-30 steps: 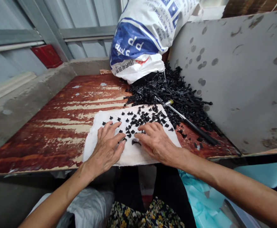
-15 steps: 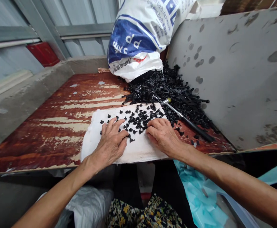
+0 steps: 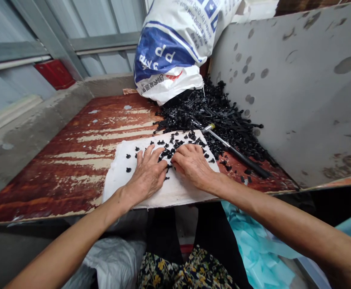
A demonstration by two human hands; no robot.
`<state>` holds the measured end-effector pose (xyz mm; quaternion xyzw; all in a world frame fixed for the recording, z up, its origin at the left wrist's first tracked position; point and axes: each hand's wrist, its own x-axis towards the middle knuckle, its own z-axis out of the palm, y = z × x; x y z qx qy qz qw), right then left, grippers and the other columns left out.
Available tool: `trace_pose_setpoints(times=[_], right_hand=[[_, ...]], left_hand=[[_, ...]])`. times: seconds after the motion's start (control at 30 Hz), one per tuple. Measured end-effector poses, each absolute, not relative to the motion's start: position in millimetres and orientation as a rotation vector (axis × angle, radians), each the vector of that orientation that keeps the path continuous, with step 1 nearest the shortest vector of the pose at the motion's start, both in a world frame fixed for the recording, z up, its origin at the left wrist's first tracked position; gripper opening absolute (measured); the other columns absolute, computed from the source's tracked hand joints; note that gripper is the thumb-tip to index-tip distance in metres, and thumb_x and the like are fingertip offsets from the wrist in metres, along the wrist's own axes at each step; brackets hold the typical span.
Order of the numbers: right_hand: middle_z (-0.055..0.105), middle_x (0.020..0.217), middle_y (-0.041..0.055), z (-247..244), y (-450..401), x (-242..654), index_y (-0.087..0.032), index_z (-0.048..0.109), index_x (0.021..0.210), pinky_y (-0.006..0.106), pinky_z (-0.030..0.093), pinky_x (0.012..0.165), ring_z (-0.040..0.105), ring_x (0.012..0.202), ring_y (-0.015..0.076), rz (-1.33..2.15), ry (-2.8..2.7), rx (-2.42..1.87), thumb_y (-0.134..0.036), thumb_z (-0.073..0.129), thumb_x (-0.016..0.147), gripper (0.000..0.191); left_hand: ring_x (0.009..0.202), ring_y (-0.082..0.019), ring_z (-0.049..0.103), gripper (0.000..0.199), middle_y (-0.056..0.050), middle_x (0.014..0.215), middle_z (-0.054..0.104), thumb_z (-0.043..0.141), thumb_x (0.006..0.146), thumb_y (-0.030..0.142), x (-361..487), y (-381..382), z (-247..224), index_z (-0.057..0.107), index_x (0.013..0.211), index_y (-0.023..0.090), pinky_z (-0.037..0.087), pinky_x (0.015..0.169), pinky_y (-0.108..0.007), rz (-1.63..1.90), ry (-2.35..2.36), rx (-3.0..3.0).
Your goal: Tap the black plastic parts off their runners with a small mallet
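Many small black plastic pieces with round bases lie scattered on a folded white cloth. My left hand rests on the left part of this cloth, fingers spread and stretched forward, with pieces around its fingertips. Close by on the right, my right hand bends its fingers down over the cluster. Its fingertips and thumb are drawn together and mostly hidden, so what they hold cannot be made out. A few black pieces show in the narrow gap between the two hands.
A heap of black plastic parts spreads behind the cloth, under a white and blue woven sack. A hammer with a black handle lies right of the cloth. A grey panel borders the worn red-brown tabletop.
My right hand has moved left across the cloth, closer to my left hand. My left hand has shifted slightly right, uncovering a piece at the left.
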<state>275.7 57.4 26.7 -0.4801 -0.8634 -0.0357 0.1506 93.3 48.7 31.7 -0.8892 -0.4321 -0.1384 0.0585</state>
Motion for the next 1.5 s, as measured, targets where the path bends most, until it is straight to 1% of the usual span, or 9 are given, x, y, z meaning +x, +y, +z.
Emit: trace_pose_setpoints(times=[0.2, 0.33, 0.43, 0.57, 0.73, 0.9, 1.1, 1.3, 1.5], right_hand=[[0.061, 0.100, 0.0120, 25, 70, 258, -0.015, 0.069, 0.096, 0.041, 0.028, 0.084, 0.046, 0.096, 0.0260, -0.056, -2.542, -1.281, -0.021, 0.048, 0.094, 0.022], [0.062, 0.097, 0.0113, 26, 73, 259, -0.016, 0.070, 0.094, 0.041, 0.027, 0.084, 0.045, 0.095, 0.0257, -0.024, -2.582, -1.252, -0.016, 0.049, 0.092, 0.021], [0.062, 0.096, 0.0120, 27, 71, 264, -0.015, 0.070, 0.094, 0.041, 0.026, 0.084, 0.045, 0.093, 0.0256, -0.016, -2.584, -1.267, -0.015, 0.048, 0.092, 0.023], [0.061, 0.100, 0.0118, 25, 65, 267, -0.014, 0.070, 0.099, 0.041, 0.026, 0.086, 0.043, 0.093, 0.0252, -0.014, -2.567, -1.271, -0.019, 0.047, 0.094, 0.024], [0.060, 0.100, 0.0107, 22, 60, 270, -0.014, 0.068, 0.098, 0.042, 0.024, 0.091, 0.043, 0.095, 0.0244, -0.045, -2.554, -1.233, -0.019, 0.049, 0.093, 0.020], [0.060, 0.097, 0.0108, 28, 59, 279, -0.014, 0.068, 0.089, 0.040, 0.027, 0.086, 0.043, 0.091, 0.0239, -0.026, -2.563, -1.286, -0.016, 0.052, 0.089, 0.017], [0.060, 0.092, 0.0109, 33, 57, 284, -0.014, 0.067, 0.083, 0.039, 0.028, 0.083, 0.042, 0.089, 0.0244, -0.055, -2.527, -1.374, -0.015, 0.053, 0.086, 0.014], [0.061, 0.101, 0.0114, 32, 61, 262, -0.016, 0.068, 0.100, 0.040, 0.026, 0.084, 0.044, 0.096, 0.0256, -0.009, -2.504, -1.308, -0.020, 0.048, 0.093, 0.021], [0.061, 0.103, 0.0122, 30, 69, 242, -0.015, 0.069, 0.104, 0.040, 0.027, 0.084, 0.045, 0.097, 0.0259, 0.079, -2.590, -1.219, -0.019, 0.049, 0.093, 0.023]], left_hand=[[0.136, -0.041, 0.033, 0.021, -0.019, 0.140, 0.049, 0.045, 0.085, 0.014, 88, 49, 38, 0.066, 0.084, 0.015, 0.032, 0.103, -0.068, -0.406, -1.317, -2.701], [0.134, -0.040, 0.034, 0.021, -0.019, 0.138, 0.051, 0.045, 0.086, 0.017, 83, 52, 44, 0.066, 0.084, 0.016, 0.033, 0.101, -0.068, -0.343, -1.348, -2.727], [0.131, -0.036, 0.037, 0.023, -0.017, 0.135, 0.052, 0.042, 0.089, 0.019, 76, 63, 47, 0.065, 0.088, 0.018, 0.036, 0.101, -0.063, -0.374, -1.402, -2.745], [0.132, -0.031, 0.036, 0.027, -0.013, 0.135, 0.049, 0.044, 0.082, 0.011, 68, 81, 44, 0.065, 0.097, 0.022, 0.037, 0.103, -0.057, -0.412, -1.382, -2.748], [0.131, -0.030, 0.038, 0.022, -0.014, 0.133, 0.050, 0.045, 0.083, 0.012, 68, 85, 40, 0.065, 0.087, 0.020, 0.037, 0.103, -0.054, -0.391, -1.311, -2.790], [0.132, -0.031, 0.038, 0.018, -0.014, 0.134, 0.050, 0.047, 0.080, 0.011, 64, 85, 40, 0.061, 0.083, 0.020, 0.037, 0.102, -0.055, -0.406, -1.363, -2.774], [0.130, -0.031, 0.041, 0.011, -0.015, 0.126, 0.054, 0.047, 0.079, 0.013, 58, 84, 40, 0.056, 0.077, 0.020, 0.038, 0.102, -0.055, -0.421, -1.424, -2.794], [0.129, -0.030, 0.042, 0.012, -0.015, 0.127, 0.052, 0.047, 0.081, 0.016, 56, 81, 45, 0.058, 0.081, 0.019, 0.038, 0.102, -0.054, -0.437, -1.452, -2.821], [0.129, -0.030, 0.041, 0.016, -0.014, 0.129, 0.051, 0.049, 0.083, 0.021, 51, 87, 42, 0.064, 0.090, 0.019, 0.038, 0.104, -0.054, -0.417, -1.475, -2.775]])
